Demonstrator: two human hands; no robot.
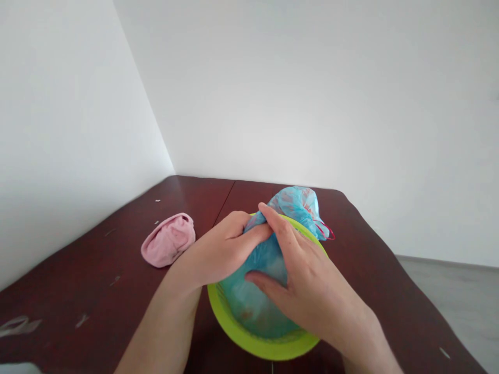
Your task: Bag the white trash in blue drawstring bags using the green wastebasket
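A translucent blue plastic bag sits inside a lime-green basket, its lower part puffed out. My left hand is closed around the gathered neck of this bag, above the basket. Over the left fingertips lies the index finger of my right hand; its thumb is spread away and rests against the bag's bulge. The other right fingers are mostly hidden. Beyond the hands, the crumpled loose end of blue plastic flops over the far rim, with a red drawstring hanging out. What the bag contains is blurred.
The basket stands on a dark red-brown table. To the left lies a folded pink cloth item. Small white scraps are scattered about, and a clear plastic strip is near the left edge. White walls stand behind and left.
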